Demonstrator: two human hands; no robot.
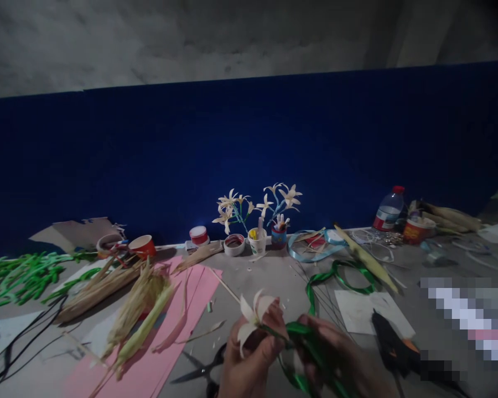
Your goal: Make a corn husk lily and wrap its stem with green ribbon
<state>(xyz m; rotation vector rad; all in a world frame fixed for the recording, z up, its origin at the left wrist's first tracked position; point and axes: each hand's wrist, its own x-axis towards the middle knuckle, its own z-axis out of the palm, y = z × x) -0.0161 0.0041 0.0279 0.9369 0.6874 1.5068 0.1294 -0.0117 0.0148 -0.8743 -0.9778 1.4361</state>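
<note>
My left hand (249,365) is closed around the base of a pale cream flower (252,316) that looks made of corn husk. Its petals spread above the fingers, and a green stem points right. Beside it, my right hand (340,345) pinches a shiny green ribbon (315,348) close to the stem. The ribbon loops down below the hands; another stretch of green ribbon (312,293) runs up the table behind them. Partly covered by my left hand, black-handled scissors (199,369) lie with their blades apart. My right fingers are slightly blurred.
Corn husks (128,309) lie on pink paper (172,331) at left, near green twisted stems (25,276). Finished flowers (288,196) stand in small cups (257,243) at the back. A black glue gun (392,342) rests at right; a bottle (388,213) stands behind.
</note>
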